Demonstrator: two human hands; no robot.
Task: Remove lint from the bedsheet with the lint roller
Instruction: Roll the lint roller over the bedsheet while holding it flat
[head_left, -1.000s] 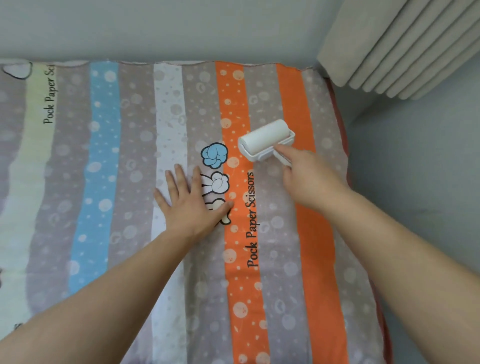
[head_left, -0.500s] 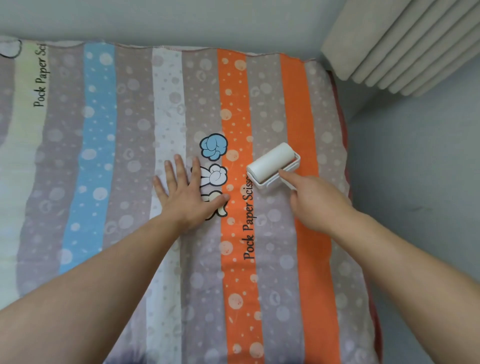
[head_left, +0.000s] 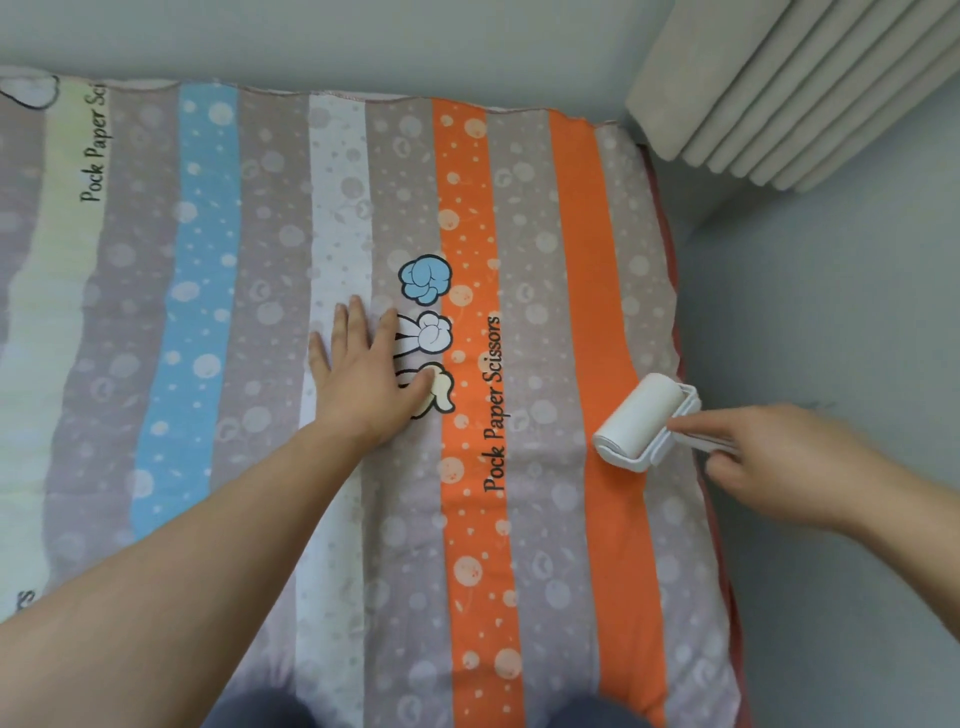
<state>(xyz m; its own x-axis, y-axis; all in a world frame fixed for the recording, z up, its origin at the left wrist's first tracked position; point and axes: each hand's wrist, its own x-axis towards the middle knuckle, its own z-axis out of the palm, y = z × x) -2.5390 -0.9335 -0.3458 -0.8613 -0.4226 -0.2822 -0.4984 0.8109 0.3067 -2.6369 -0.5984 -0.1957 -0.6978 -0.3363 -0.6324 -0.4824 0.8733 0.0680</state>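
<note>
**Lint roller at the right edge of a striped bedsheet**

A bedsheet (head_left: 208, 312) with stripes of pale green, blue, white, grey and orange, all dotted with bubbles, fills most of the view. Near its middle the person's left hand (head_left: 363, 379) lies flat on the fabric, fingers straight and slightly spread, holding nothing. Just right of it are printed cartoon hands (head_left: 428, 338) and the words "Pock Paper Scissors" (head_left: 492, 405). Further right, the white lint roller (head_left: 641, 421) rests on the sheet's right edge, across the outermost orange stripe and grey border. The slightly blurred right hand (head_left: 779, 467) grips its handle, forefinger stretched along it, other fingers curled. Beyond are grey floor (head_left: 831, 312) and a pleated beige curtain (head_left: 779, 93).
</note>
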